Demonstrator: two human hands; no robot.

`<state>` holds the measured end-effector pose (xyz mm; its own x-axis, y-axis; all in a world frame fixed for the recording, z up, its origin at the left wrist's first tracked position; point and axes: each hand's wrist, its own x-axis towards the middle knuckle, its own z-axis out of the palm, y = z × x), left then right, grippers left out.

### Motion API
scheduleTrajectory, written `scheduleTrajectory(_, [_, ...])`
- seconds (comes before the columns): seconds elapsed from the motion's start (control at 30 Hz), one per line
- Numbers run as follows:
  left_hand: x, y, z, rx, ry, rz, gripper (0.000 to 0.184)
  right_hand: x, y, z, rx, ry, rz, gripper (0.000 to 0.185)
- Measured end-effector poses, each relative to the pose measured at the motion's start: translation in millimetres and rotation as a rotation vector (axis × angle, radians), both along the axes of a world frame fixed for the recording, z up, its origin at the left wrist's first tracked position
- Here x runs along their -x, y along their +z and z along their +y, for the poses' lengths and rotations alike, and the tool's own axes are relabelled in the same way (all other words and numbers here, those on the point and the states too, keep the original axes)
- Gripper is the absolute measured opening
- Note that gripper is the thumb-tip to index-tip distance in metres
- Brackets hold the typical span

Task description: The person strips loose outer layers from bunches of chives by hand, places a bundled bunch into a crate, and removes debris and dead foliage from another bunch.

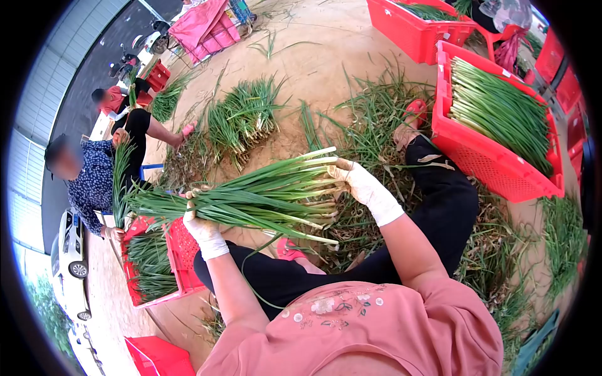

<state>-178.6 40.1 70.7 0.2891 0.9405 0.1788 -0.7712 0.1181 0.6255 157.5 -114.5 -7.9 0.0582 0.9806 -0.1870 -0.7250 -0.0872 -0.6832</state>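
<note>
A large bunch of green onions lies across both hands above my lap, with white root ends on the right and green leaves on the left. My left hand, in a pale glove wrapped at the wrist, is closed around the leafy part. At the root ends, my right hand, gloved the same way, has its fingers closed on the stalks. Beneath the bunch, loose leaves and peelings cover the ground. A red crate filled with aligned green onions stands at the right.
Another red crate with green onions stands at the left. A pile of green onions lies ahead on the ground. Two people sit at the left, the nearer in a patterned blue shirt. More red crates stand at the upper right.
</note>
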Motion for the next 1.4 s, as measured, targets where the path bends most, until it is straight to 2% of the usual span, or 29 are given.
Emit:
scheduleTrajectory(0.03, [-2, 3, -1, 0.000, -0.002, 0.002, 0.021, 1, 10, -2, 0.000, -0.002, 0.002, 0.042])
scheduleTrajectory(0.1, [-8, 5, -5, -0.049, -0.083, -0.053, 0.022, 5, 22, -3, -0.107, 0.007, -0.236, 0.046])
scheduleTrajectory(0.13, [-10, 6, -6, -0.048, -0.084, -0.052, 0.022, 8, 15, 0, -0.096, -0.017, -0.244, 0.048])
scheduleTrajectory(0.27, [-14, 9, -3, -0.073, -0.071, 0.015, 0.026, 6, -12, 7, -0.014, 0.056, -0.082, 0.051])
scheduleTrajectory(0.37, [-18, 12, -5, -0.081, -0.060, 0.066, 0.028, 10, -14, 8, -0.100, 0.014, -0.096, 0.052])
scheduleTrajectory(0.53, [-20, 11, -7, -0.103, -0.098, 0.069, 0.028, 9, -20, 9, -0.066, 0.008, -0.111, 0.053])
scheduleTrajectory(0.63, [-22, 10, -9, -0.086, -0.099, 0.082, 0.029, 10, -21, 9, -0.041, 0.070, -0.029, 0.057])
scheduleTrajectory(0.7, [-25, 8, -10, -0.078, -0.100, 0.089, 0.028, 10, -18, 8, 0.066, 0.023, -0.151, 0.055])
scheduleTrajectory(0.73, [-27, 8, -12, -0.070, -0.100, 0.094, 0.028, 11, -18, 7, 0.067, 0.024, -0.149, 0.055])
scheduleTrajectory(0.8, [-29, 7, -14, -0.064, -0.106, 0.094, 0.027, 13, -18, 7, 0.058, -0.080, -0.327, 0.054])
scheduleTrajectory(0.9, [-36, 6, -20, -0.057, -0.114, 0.085, 0.027, 9, -24, 11, 0.011, 0.027, -0.375, 0.054])
scheduleTrajectory(0.97, [-38, 5, -23, -0.016, -0.089, 0.109, 0.028, 14, -23, 11, 0.075, 0.028, -0.475, 0.059])
scheduleTrajectory(1.03, [-46, 7, -29, -0.015, -0.087, 0.117, 0.028, 18, -22, 8, 0.143, 0.005, -0.699, 0.064])
scheduleTrajectory(1.1, [-50, 8, -34, -0.010, -0.075, 0.132, 0.029, 20, -30, 10, 0.103, -0.018, -0.699, 0.067])
scheduleTrajectory(1.17, [-50, 8, -35, 0.007, -0.043, 0.157, 0.029, 21, -43, 12, 0.075, -0.120, -0.274, 0.063])
scheduleTrajectory(1.23, [-52, 11, -37, -0.011, -0.088, 0.113, 0.029, 24, -45, 14, 0.094, -0.186, -0.316, 0.056])
scheduleTrajectory(1.3, [-52, 11, -36, -0.018, -0.095, 0.114, 0.029, 24, -46, 20, 0.301, -0.236, -0.955, 0.045])
scheduleTrajectory(1.33, [-51, 11, -37, -0.024, -0.101, 0.115, 0.029, 23, -40, 19, 0.366, -0.240, -1.139, 0.044])
scheduleTrajectory(1.37, [-49, 11, -36, -0.022, -0.099, 0.116, 0.029, 23, -35, 18, 0.390, -0.322, -1.428, 0.038])
scheduleTrajectory(1.4, [-47, 11, -34, -0.040, -0.078, 0.106, 0.028, 17, -42, 19, 0.429, -0.282, -1.761, 0.039])
